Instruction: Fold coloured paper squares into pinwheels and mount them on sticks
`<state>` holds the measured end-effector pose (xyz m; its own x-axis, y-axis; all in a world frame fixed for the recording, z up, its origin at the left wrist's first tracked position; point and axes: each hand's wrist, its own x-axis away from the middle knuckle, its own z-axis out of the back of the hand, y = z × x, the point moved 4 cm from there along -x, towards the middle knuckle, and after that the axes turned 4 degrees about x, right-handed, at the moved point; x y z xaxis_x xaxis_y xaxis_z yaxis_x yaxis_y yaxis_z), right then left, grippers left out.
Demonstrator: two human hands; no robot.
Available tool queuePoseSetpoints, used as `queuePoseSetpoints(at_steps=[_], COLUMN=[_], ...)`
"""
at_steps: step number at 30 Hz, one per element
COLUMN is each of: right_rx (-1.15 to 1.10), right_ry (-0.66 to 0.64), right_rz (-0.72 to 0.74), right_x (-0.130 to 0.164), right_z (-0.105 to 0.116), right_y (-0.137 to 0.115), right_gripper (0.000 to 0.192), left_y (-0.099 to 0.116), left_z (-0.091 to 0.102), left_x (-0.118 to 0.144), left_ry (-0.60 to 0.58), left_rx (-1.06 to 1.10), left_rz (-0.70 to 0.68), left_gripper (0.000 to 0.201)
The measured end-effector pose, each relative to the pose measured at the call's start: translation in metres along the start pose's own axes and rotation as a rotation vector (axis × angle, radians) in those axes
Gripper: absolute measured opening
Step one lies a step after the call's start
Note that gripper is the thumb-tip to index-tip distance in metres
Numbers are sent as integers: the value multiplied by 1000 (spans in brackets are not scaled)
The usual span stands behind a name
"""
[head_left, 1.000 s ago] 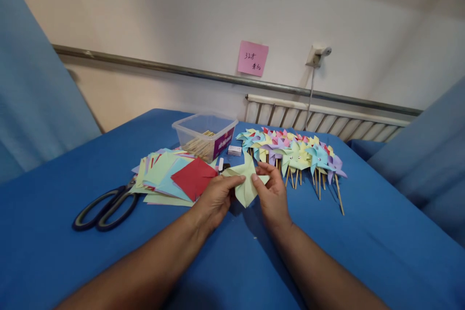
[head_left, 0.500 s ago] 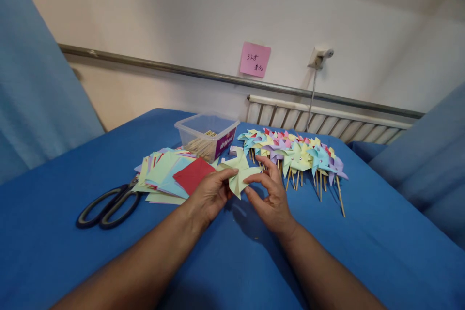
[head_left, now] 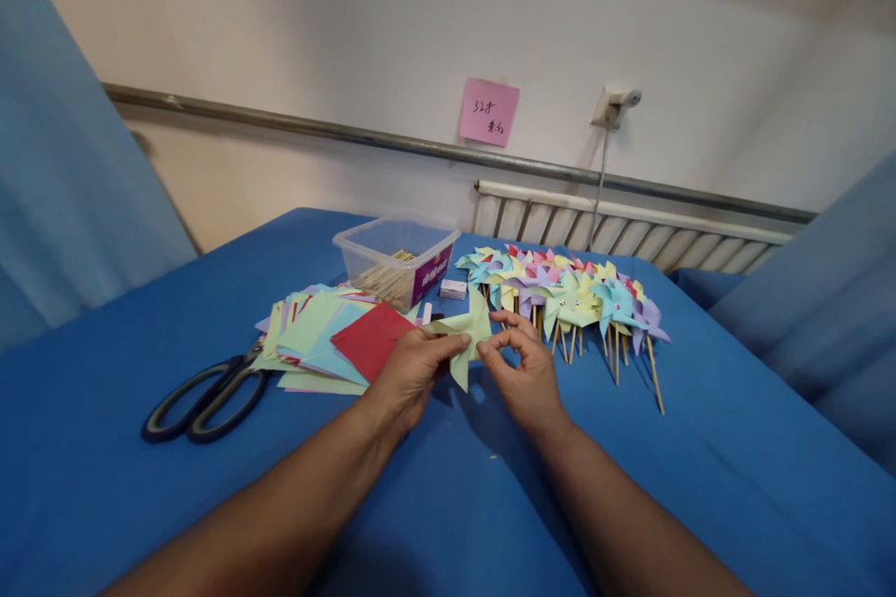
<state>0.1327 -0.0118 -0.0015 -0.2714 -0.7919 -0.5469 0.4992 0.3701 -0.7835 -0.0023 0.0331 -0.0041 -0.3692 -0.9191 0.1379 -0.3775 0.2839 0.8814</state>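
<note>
A blue cloth [head_left: 700, 485] covers the table, and behind it there is a pale wall with a metal rail [head_left: 315, 127], a pink note [head_left: 488, 111] and a radiator [head_left: 630, 233]. Blue fabric hangs on both sides.

At the far side of the table stands a clear plastic box [head_left: 396, 256] — inside it lie thin wooden sticks [head_left: 382, 278]. Beside the box is a spread stack of coloured paper squares [head_left: 329, 336], and black scissors [head_left: 203, 396] lie to the left of it. A row of finished pinwheels [head_left: 567, 297] on sticks lies on the right.

The light green folded paper [head_left: 468, 333] is held just above the cloth, between both hands. The left hand [head_left: 410, 378] pinches its left edge with closed fingers; the right hand [head_left: 528, 373] pinches the right edge with thumb and forefinger — the other fingers are curled.
</note>
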Motion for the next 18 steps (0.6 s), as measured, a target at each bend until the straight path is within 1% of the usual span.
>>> queuePoseSetpoints(at_steps=[3,7,11,14,18], right_rx=[22,21,20,18,0], right_ry=[5,-4,-3,-3,-1], right_rz=[-15,-41,-64,-72,-82], right_x=[0,0,0,0,0], right_z=[0,-1,-2,-2,-2], right_y=[1,3,5,6,7], right_gripper=[13,13,14,15,16], left_y=[-2,-2,-3,-3,-3], left_z=[2,6,5,3,3], left_x=[-2,-3,-2,-2,-1], left_ry=[-2,43,46,23,23], left_rx=[-61,-141,-148,-144,-137], left_rz=[-2,-7,14,15,4], left_gripper=[25,26,31,31,30])
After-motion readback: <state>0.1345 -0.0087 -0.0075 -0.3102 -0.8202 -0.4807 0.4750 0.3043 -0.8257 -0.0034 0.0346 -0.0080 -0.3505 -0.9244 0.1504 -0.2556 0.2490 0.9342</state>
